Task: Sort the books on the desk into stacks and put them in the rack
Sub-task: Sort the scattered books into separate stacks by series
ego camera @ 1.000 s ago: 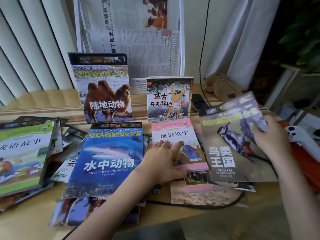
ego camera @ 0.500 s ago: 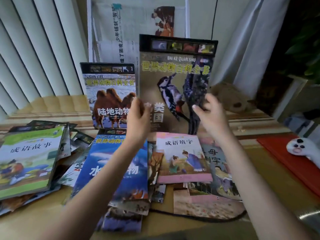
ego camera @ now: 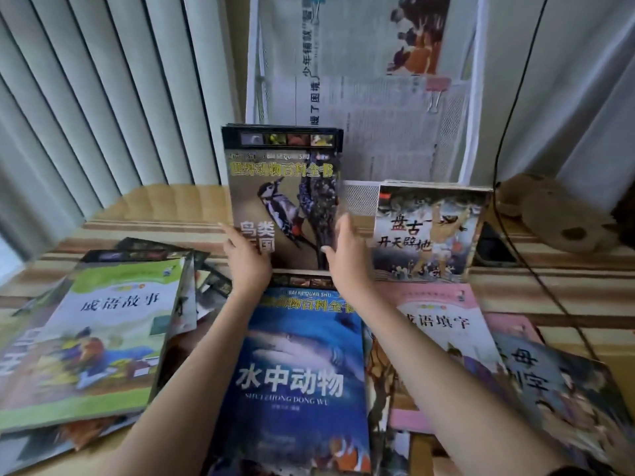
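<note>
A brown bird book (ego camera: 285, 187) with a woodpecker on its cover stands upright against the white mesh rack (ego camera: 360, 201) at the back of the desk. My left hand (ego camera: 245, 261) holds its lower left edge and my right hand (ego camera: 347, 259) holds its lower right edge, thumb on the cover. A second book (ego camera: 426, 231) stands against the rack to the right. Flat on the desk lie a blue shark book (ego camera: 295, 365), a green book (ego camera: 103, 338) on a pile at the left, and a pink book (ego camera: 443, 324).
Clipped newspapers (ego camera: 378, 108) fill the rack's upper part. A black cable (ego camera: 508, 132) hangs down at the right and runs across the desk. A brown plush object (ego camera: 549, 218) sits at the back right. Vertical blinds (ego camera: 86, 97) cover the left wall. Another book (ego camera: 556, 379) lies at the front right.
The bird book went from my right hand alone, low at the right, up into both hands, then down and left to stand against the rack in front of the camel book.
</note>
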